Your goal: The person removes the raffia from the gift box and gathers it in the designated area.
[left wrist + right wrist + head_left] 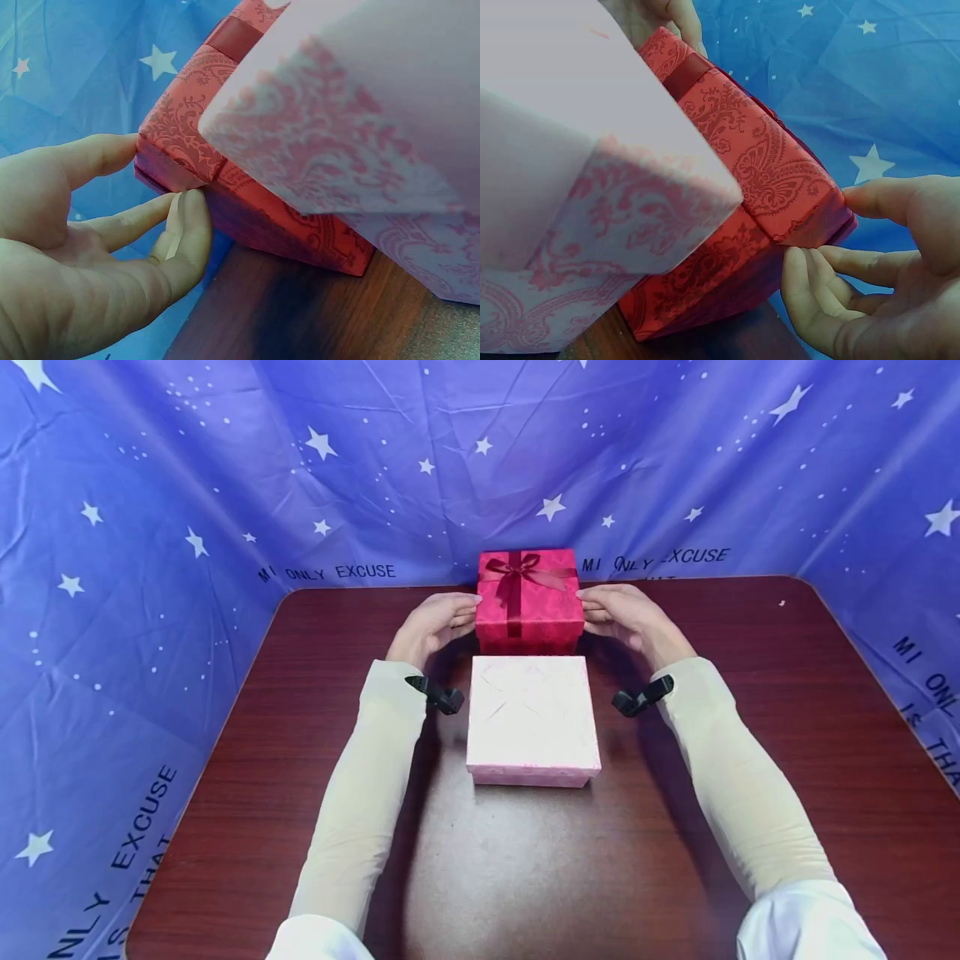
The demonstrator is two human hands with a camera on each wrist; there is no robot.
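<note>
A red gift box point(491, 639) stands at the far side of the table, its lid point(547, 604) tied with a dark red ribbon bow point(517, 568). My left hand point(435, 625) grips the lid's left side with its fingertips, and my right hand point(630, 620) grips the right side likewise. In both wrist views the fingertips sit at the lid's edge and corner, and the lid rests over the box body point(697, 281). Directly in front stands a closed pale pink patterned gift box point(531, 718), which covers part of the red box in the wrist views.
Both boxes stand on a dark red-brown wooden table point(315, 635). A blue curtain with white stars point(420, 468) hangs behind it and at both sides, close behind the red box. Black wrist straps point(442, 696) sit at both cuffs beside the pale box.
</note>
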